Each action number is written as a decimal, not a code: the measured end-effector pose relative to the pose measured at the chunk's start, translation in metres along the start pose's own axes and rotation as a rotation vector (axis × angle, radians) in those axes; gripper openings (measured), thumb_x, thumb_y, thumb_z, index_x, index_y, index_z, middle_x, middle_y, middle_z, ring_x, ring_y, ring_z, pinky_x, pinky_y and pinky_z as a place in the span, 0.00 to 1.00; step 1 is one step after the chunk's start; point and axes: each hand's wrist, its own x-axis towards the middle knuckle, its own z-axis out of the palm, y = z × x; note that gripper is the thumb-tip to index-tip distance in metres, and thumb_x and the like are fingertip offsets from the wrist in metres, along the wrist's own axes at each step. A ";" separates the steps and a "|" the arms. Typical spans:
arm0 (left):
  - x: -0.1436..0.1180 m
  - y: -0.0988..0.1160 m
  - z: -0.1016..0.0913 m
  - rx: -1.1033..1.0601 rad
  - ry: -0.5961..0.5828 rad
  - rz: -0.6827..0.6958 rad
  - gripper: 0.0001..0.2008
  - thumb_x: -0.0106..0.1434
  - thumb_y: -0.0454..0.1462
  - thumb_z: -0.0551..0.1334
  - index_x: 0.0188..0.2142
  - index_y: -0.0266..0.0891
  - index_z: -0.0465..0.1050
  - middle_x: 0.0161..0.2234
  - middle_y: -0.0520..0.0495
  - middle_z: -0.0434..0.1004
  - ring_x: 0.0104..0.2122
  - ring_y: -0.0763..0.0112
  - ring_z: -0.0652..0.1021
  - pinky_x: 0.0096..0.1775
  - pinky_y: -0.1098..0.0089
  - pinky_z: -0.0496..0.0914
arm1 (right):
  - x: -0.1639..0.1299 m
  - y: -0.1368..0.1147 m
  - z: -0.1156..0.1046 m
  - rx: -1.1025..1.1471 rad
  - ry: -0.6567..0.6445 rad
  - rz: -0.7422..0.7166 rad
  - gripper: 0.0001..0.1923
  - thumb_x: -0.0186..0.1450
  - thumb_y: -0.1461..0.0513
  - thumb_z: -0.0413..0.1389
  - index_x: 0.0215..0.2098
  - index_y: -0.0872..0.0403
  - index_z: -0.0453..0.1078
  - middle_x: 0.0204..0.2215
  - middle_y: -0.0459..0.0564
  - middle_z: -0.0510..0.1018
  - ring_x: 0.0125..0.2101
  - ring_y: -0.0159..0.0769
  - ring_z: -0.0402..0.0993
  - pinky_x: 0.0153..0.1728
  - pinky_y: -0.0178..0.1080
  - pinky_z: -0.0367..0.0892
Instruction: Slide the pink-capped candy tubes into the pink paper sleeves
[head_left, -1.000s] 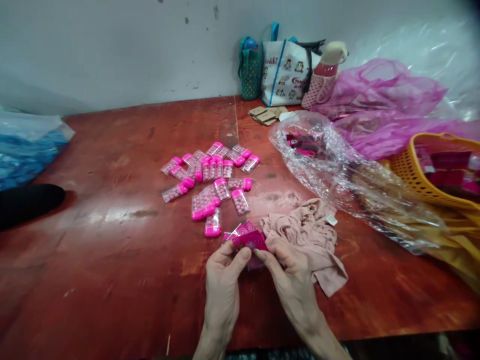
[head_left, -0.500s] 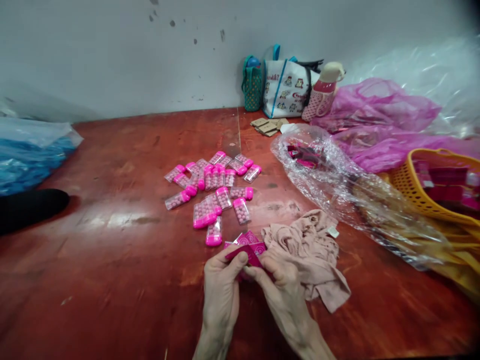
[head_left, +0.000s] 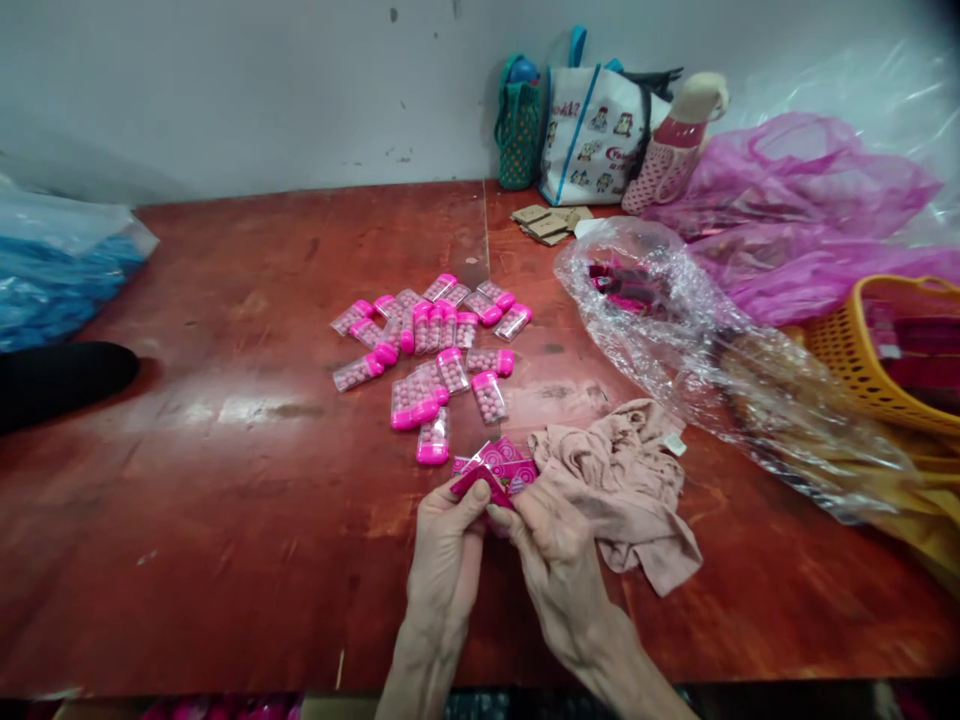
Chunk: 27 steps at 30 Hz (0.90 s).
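Near the front of the table, my left hand [head_left: 448, 545] pinches a small magenta piece of card [head_left: 485, 484] between thumb and fingers. My right hand [head_left: 561, 550] grips its right end, with the fingertips partly hidden. Just beyond the hands lie more magenta printed cards [head_left: 511, 462], with swirl patterns. Several small clear candy boxes [head_left: 433, 440] with pink caps and pink balls inside are spread over the middle of the table, some on top of each other. A crumpled beige cloth [head_left: 611, 480] lies just right of my right hand.
At right are a clear plastic bag [head_left: 652, 330], pink plastic bags [head_left: 787, 190] and a yellow basket [head_left: 844, 350]. Brown card pieces [head_left: 551, 224], a tote bag [head_left: 589, 140] and covered bottles [head_left: 519, 125] stand toward the wall. A blue-filled bag [head_left: 67, 270] and a black rounded object [head_left: 71, 383] are left.
The view has tilted down, so the table's near edge now shows. Both hands keep hold of the magenta card, and the right fingers have shifted slightly along it.
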 end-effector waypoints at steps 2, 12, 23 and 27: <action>-0.001 -0.002 -0.001 -0.004 0.002 -0.008 0.07 0.42 0.33 0.71 0.22 0.32 0.76 0.18 0.51 0.73 0.18 0.79 0.69 0.22 0.77 0.65 | -0.002 0.000 0.002 -0.002 0.004 0.000 0.12 0.67 0.65 0.45 0.29 0.54 0.67 0.22 0.48 0.70 0.25 0.36 0.66 0.26 0.37 0.63; -0.005 -0.002 0.004 0.060 0.045 0.080 0.06 0.44 0.33 0.70 0.23 0.34 0.76 0.19 0.51 0.74 0.21 0.77 0.71 0.27 0.75 0.68 | -0.005 0.001 -0.007 0.080 -0.046 0.160 0.17 0.67 0.58 0.46 0.22 0.54 0.64 0.19 0.44 0.68 0.22 0.33 0.64 0.22 0.34 0.58; -0.010 -0.005 -0.014 0.217 0.129 0.315 0.06 0.48 0.29 0.68 0.26 0.37 0.74 0.23 0.55 0.76 0.23 0.80 0.73 0.29 0.80 0.67 | -0.006 0.003 -0.003 0.196 -0.135 0.319 0.14 0.66 0.65 0.49 0.23 0.55 0.66 0.21 0.43 0.67 0.23 0.30 0.62 0.25 0.32 0.56; -0.012 0.001 -0.021 0.424 0.110 0.434 0.13 0.50 0.30 0.67 0.36 0.41 0.73 0.30 0.53 0.77 0.29 0.76 0.75 0.33 0.78 0.69 | -0.007 0.007 -0.005 0.147 -0.184 0.284 0.15 0.67 0.66 0.48 0.22 0.55 0.63 0.22 0.45 0.68 0.25 0.31 0.63 0.28 0.33 0.55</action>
